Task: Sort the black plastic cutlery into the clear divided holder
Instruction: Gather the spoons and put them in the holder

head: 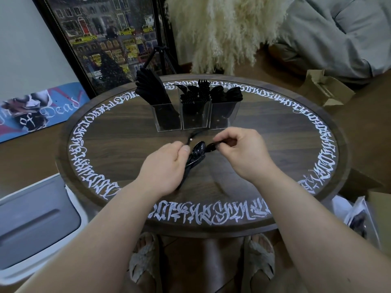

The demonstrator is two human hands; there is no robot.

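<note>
Head view looks down over both bare forearms, which reach forward from the lower corners and meet above the middle of the round dark wooden table with white script around its rim (313, 132). The left hand (164, 166) lies knuckles up, its fingers curled round a small bundle of black plastic cutlery (195, 156); the thumb presses near the top of the bundle, where a glossy spoon bowl shows. The handles run down under the palm and are mostly hidden, so how many pieces it grips cannot be told. The right hand (243, 154) is bent at the wrist, with thumb and forefinger pinching the end of one black plastic spoon (211, 147) whose bowl points towards the left hand, just beside the bundle. Whether that spoon touches the bundle is unclear.

Beyond the hands, near them on the far half of the table, stands the clear divided plastic holder (195, 115) with three upright compartments. The left compartment holds black knives leaning to the left, the middle one forks, the right one spoons; the lower parts blur into dark shapes behind the plastic.

A thin dark strip with a pale dot (191, 138) lies between the holder and the left hand; what it is cannot be made out. Two feet in woven sandals (143, 261) show under the table edge.
</note>
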